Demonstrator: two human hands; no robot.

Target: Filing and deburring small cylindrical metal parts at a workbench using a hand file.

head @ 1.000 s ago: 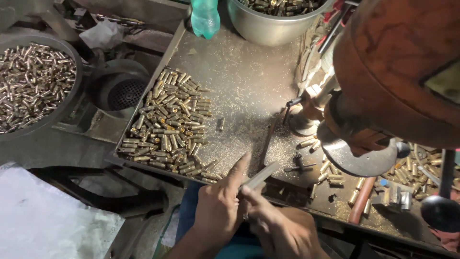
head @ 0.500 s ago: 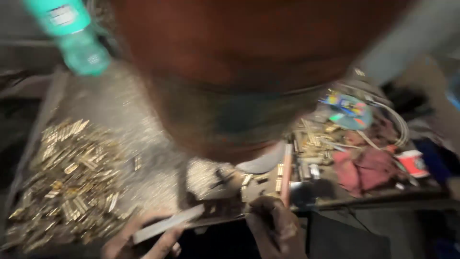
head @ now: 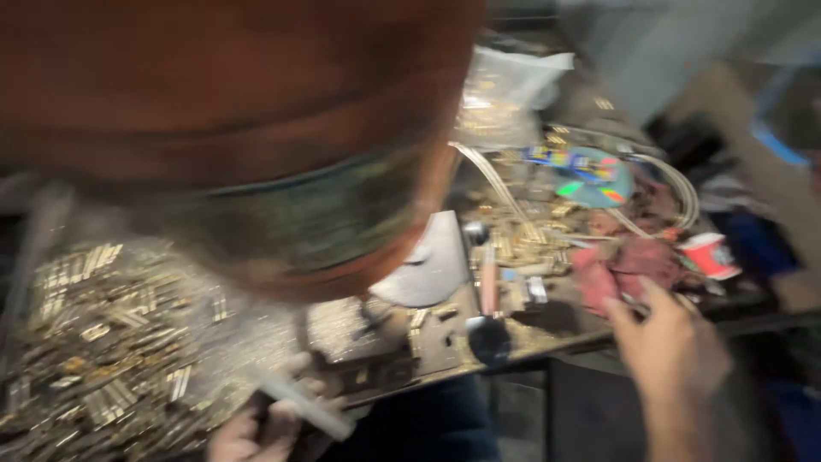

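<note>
The picture is blurred by motion. My left hand [head: 252, 428] is at the bottom edge, closed around a flat grey metal strip [head: 301, 402] that sticks out to the right. Beside it, a pile of small brass pieces [head: 94, 342] covers the metal tray on the left. My right hand [head: 671, 351] is out to the right, fingers apart and holding nothing, just below a crumpled red cloth [head: 616, 265]. A large rust-brown machine body [head: 231, 128] fills the upper left and hides much of the bench.
A small ladle [head: 489, 338] lies near the bench's front edge. At the back right are a shiny disc [head: 594, 175], loops of pale tubing [head: 680, 197], a red cup [head: 710, 255] and a clear plastic bag [head: 509, 85]. The bench ends in a dark drop below.
The view has swung right. My right hand has let go of the metal strip and moved out to the right near the red cloth. My left hand still holds the strip.
</note>
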